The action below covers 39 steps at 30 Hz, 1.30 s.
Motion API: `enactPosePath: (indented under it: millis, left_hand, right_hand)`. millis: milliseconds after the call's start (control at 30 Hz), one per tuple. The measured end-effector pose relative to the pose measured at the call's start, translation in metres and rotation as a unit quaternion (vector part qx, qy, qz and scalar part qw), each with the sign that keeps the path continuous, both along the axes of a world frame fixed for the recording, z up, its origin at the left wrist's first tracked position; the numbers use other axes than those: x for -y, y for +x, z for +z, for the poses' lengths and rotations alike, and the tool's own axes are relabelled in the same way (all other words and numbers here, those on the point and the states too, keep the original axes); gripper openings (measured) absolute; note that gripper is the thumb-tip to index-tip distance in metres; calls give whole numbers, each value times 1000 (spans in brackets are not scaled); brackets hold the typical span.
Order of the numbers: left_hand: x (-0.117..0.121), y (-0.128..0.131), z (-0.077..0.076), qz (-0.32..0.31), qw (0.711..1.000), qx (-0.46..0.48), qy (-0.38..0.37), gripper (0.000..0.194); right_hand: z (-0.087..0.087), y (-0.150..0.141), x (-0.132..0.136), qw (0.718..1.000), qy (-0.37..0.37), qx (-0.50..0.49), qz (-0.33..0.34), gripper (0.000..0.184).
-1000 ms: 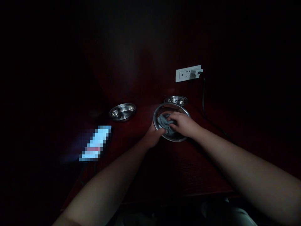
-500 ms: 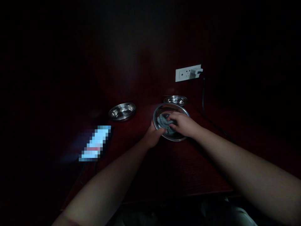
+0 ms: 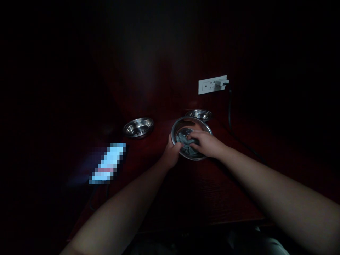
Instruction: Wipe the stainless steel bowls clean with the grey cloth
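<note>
A shiny metal bowl point(image 3: 191, 122) is tilted towards me above the dark red table. My left hand point(image 3: 172, 151) grips its left rim, thumb over the edge and the other fingers mostly hidden behind the wall. Inside the bowl lies a bunched grey-green cloth point(image 3: 186, 144). My right hand point(image 3: 207, 142) reaches in over the right side, its fingers closed on the cloth and pressing it to the inner wall. Behind the held bowl stands another metal bowl point(image 3: 203, 114), partly covered by it. A further metal bowl, or a small stack, point(image 3: 138, 127) rests to the left.
A lit phone with a blurred-out screen point(image 3: 108, 164) is at the left. On the back wall sits a white power socket point(image 3: 208, 85) with a plug point(image 3: 221, 83); its black cable point(image 3: 230, 113) runs down and across the table's right side. The front table edge point(image 3: 225, 222) is near me.
The held bowl has shifted slightly left and turned a little. My right hand and the cloth have moved slightly lower inside it, and the left hand keeps its hold on the rim.
</note>
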State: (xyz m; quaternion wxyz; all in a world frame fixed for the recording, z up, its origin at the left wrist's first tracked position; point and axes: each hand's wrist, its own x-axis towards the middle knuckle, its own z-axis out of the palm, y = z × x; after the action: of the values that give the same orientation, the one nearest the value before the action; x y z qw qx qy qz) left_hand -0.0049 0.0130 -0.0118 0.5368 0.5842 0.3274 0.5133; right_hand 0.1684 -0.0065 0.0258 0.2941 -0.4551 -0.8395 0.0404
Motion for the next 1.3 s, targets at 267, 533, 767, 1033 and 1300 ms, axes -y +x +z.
enactPosePath:
  millis: [267, 533, 767, 1033, 1300]
  left_hand:
    - [4, 2, 6, -13, 999, 18, -43, 48]
    - [18, 3, 20, -53, 992, 11, -115, 69]
    - [15, 4, 19, -30, 994, 30, -96, 61]
    - [13, 4, 14, -16, 996, 36, -75, 58]
    - [13, 5, 14, -19, 996, 49, -70, 62]
  right_hand:
    - [0, -1, 0, 1000, 6, -7, 4, 17]
    - [2, -1, 0, 999, -25, -22, 22, 15]
    - [1, -1, -1, 998, -31, -26, 40, 16]
    - [0, 0, 0, 997, -31, -31, 59, 16]
    - [2, -2, 2, 998, -36, -21, 55, 16]
